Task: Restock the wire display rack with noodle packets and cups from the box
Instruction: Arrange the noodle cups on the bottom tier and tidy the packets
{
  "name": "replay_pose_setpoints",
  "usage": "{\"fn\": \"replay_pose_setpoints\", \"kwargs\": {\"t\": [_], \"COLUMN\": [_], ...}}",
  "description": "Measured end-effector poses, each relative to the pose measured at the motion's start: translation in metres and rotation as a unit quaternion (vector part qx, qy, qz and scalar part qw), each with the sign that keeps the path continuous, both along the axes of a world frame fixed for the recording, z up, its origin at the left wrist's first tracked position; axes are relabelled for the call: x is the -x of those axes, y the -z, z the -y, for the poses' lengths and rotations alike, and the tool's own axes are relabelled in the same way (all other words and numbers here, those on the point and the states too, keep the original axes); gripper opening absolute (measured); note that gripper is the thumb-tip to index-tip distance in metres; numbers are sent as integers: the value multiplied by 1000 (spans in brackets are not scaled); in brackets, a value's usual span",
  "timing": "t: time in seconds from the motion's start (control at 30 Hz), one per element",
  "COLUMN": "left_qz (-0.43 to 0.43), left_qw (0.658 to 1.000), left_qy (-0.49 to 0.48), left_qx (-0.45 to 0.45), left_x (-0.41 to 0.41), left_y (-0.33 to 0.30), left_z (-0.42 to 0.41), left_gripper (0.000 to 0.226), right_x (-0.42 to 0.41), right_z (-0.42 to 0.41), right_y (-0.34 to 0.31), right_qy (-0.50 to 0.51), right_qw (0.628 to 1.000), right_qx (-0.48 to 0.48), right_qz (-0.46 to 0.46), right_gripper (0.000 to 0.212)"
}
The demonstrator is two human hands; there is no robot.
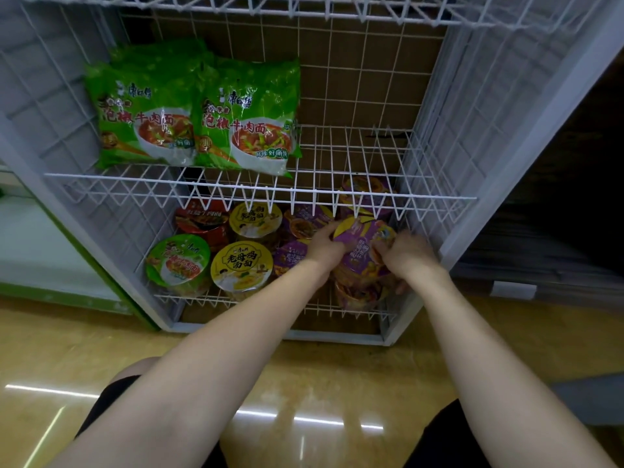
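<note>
Both hands, left hand and right hand, grip a purple noodle cup from either side, atop another purple cup at the bottom shelf right front. Seat it squarely, level, so the stack won't topple.

White-coated metal wire rack, glossy green plastic noodle packets, shiny film-wrapped cups with printed paper lids, matt brown cardboard backing, polished reflective yellowish floor
</note>
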State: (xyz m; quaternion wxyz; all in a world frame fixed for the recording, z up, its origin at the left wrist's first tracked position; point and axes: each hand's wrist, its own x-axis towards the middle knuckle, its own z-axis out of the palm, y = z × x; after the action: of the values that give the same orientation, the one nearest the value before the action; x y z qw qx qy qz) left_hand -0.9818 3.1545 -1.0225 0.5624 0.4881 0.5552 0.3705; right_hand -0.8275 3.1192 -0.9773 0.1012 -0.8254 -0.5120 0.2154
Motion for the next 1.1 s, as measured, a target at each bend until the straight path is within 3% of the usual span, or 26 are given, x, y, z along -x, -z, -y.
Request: {"fn": "replay_pose_setpoints", "kwargs": {"t": [0.13, 0.27, 0.37, 0.47, 0.63, 0.73, 0.93, 1.1], "left_qz": [-126, -66, -29, 34, 83, 125, 87, -31], "left_qw": [989, 995, 998, 998, 995, 989, 996, 999], "left_qy": [15, -27, -57, -32, -44, -51, 13, 8], "left_qx": [-74, -68, -25, 35, 34, 55, 18, -39], "left_x": [-2, -3, 0, 3, 3, 3, -1, -6], "left_y": [-6, -8, 2, 9, 9, 0, 2, 9], "left_z": [-10, -7, 0, 8, 3, 3, 2, 9], "left_gripper": [48, 40, 28, 31, 43, 25, 27, 44], "right_x": [-1, -5, -3, -8, -15, -16, -8, -6], "right_z": [-1, -6, -6, -4, -7, -8, -5, -7], "right_y": [-4, 2, 6, 11, 14, 14, 4, 8], "right_qy": [-34, -85, -55, -42, -23, -15, -55, -46], "right_qw": [998, 992, 992, 997, 997, 997, 990, 988], "right_qx": [-30, -79, -117, -68, -29, -25, -82, -102], "right_qz": [45, -49, -13, -3, -66, -73, -104, -107], "right_gripper": [73, 69, 58, 62, 76, 82, 52, 44]}}
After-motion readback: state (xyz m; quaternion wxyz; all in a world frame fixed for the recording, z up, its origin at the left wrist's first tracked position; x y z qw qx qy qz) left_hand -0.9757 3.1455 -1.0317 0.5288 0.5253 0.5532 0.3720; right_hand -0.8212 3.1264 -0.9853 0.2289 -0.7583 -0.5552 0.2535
